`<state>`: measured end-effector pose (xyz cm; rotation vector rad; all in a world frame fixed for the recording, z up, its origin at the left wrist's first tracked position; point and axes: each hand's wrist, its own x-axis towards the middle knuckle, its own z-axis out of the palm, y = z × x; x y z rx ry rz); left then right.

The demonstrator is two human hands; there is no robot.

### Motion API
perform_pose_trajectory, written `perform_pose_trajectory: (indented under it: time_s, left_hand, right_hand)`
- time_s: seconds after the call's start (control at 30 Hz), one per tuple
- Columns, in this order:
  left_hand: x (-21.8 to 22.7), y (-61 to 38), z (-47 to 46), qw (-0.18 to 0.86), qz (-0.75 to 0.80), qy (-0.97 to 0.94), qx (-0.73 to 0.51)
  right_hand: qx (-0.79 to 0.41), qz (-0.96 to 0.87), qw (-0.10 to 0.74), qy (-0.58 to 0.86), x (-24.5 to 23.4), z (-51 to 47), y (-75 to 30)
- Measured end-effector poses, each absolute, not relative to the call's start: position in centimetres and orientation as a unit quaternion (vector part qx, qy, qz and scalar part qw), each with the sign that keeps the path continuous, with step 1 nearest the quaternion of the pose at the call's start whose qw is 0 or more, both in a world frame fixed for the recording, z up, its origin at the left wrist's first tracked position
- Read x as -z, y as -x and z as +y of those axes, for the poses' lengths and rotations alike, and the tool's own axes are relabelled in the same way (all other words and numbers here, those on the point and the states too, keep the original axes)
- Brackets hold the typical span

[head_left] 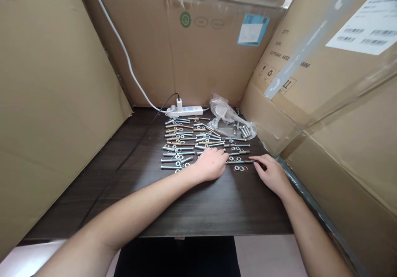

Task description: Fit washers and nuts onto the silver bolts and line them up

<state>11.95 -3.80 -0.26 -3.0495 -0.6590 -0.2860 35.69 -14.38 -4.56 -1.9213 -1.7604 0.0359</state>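
Note:
Several silver and brass bolts [182, 138] lie in rows on a dark wooden table [192, 202], with small nuts and washers [240, 168] beside them. My left hand [211, 164] rests on the table in the middle of the rows, fingers curled and pinched at the left end of one bolt [240, 161]. My right hand [270, 170] lies at that bolt's right end, fingertips touching it. Neither hand lifts the bolt off the table.
Cardboard walls [46, 95] enclose the table on the left, back and right. A white power strip [185, 111] with a white cable sits at the back. A clear plastic bag [229, 119] with more bolts lies behind the rows. A black cable [130, 155] crosses the table.

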Motion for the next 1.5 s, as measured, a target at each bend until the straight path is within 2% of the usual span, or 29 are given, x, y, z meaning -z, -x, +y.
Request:
perform_pose_trajectory:
  time_s: [0.17, 0.3, 0.43, 0.57, 0.63, 0.73, 0.8, 1.0, 1.2, 1.5]
  left_hand:
    - [-0.6, -11.2, -4.2, -0.016, -0.212, 0.97, 0.115]
    - [-2.3, -8.1, -3.0, -0.042, -0.217, 0.96, 0.174]
    - [-3.6, -2.5, 0.0, -0.088, -0.298, 0.913, 0.264]
    - [-2.7, 2.8, 2.5, -0.131, -0.396, 0.834, 0.361]
    - [-1.6, 4.5, 3.2, -0.158, -0.421, 0.808, 0.38]
    - [-0.3, 5.5, 3.6, -0.214, -0.43, 0.794, 0.373]
    - [0.2, 5.5, 3.7, -0.25, -0.421, 0.788, 0.372]
    - [0.4, 5.6, 4.3, -0.296, -0.391, 0.788, 0.372]
    - [0.9, 5.7, 4.6, -0.294, -0.387, 0.791, 0.372]
    - [1.3, 5.7, 4.3, -0.277, -0.393, 0.804, 0.35]
  right_hand:
    - [-0.016, -0.653, 0.271, 0.707, 4.7, -14.3, -35.5]
    - [0.023, -0.637, 0.314, 0.704, 4.4, -14.6, -35.2]
    - [0.078, -0.635, 0.349, 0.685, 2.8, -13.7, -34.5]
    - [0.091, -0.649, 0.35, 0.67, 0.7, -10.0, -34.0]
    - [0.087, -0.643, 0.322, 0.69, -0.1, -7.2, -34.1]
    - [0.058, -0.586, 0.205, 0.782, -0.9, -3.1, -34.5]
    - [0.052, -0.554, 0.172, 0.813, -1.1, -1.1, -35.0]
    - [0.063, -0.481, 0.133, 0.864, -1.4, 1.5, -36.1]
    - [0.011, -0.481, 0.059, 0.874, -0.6, 2.9, -34.9]
    - [-0.002, -0.517, 0.043, 0.855, -0.2, 6.6, -33.5]
